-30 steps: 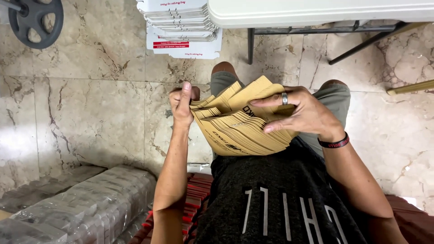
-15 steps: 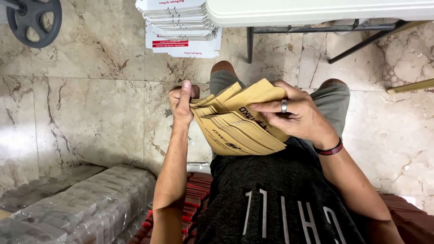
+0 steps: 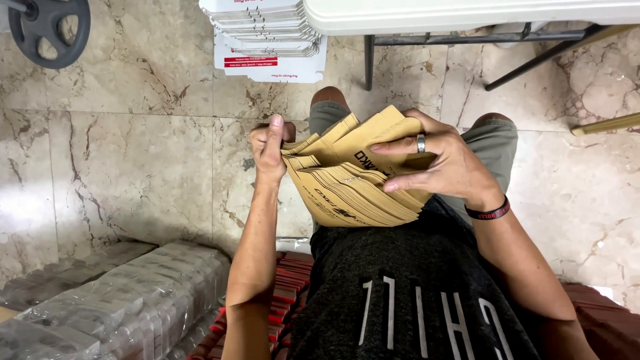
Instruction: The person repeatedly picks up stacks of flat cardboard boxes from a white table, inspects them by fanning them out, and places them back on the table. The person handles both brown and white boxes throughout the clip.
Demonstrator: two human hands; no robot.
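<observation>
Above marble floor (image 3: 133, 167), both hands, left (image 3: 269, 148) and right (image 3: 443, 167), grip fanned brown paper bags (image 3: 353, 187).

Floor: beige marble tiles (image 3: 133, 167) with brown veining. Upper left: 1 dark wheel-shaped weight plate (image 3: 50, 27) with round holes, partly cut off by the frame edge. Top centre: a stack of flat white cartons (image 3: 267, 33) with red print lies on the floor, its right side under the white folding table (image 3: 467, 13). The table's dark metal legs (image 3: 368, 63) stand on the tiles. Far right: a gold-coloured bar (image 3: 607, 125), angled. Lower left: clear plastic-wrapped bundles (image 3: 113, 300). A red crate edge (image 3: 290, 287) sits beside them.
</observation>
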